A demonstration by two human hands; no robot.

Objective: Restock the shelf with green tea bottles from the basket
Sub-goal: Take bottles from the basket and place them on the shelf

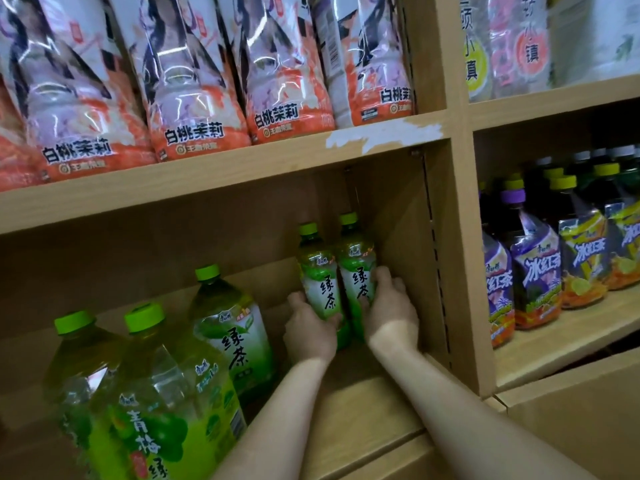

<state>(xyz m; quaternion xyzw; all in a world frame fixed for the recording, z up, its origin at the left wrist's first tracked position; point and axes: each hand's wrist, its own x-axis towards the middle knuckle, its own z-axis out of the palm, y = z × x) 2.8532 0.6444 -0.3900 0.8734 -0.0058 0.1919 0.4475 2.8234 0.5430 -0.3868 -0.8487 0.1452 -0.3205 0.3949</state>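
Note:
Two small green tea bottles stand upright side by side deep in the right corner of the wooden shelf. My left hand wraps the lower part of the left green tea bottle. My right hand grips the right green tea bottle from its right side, close to the shelf's side wall. Both bottles have green caps and green-and-white labels. The basket is out of view.
Three large green-capped bottles stand at the left of the same shelf. Orange-and-white peach jasmine bottles fill the shelf above. The compartment to the right holds dark iced tea bottles. A wooden divider separates the two bays.

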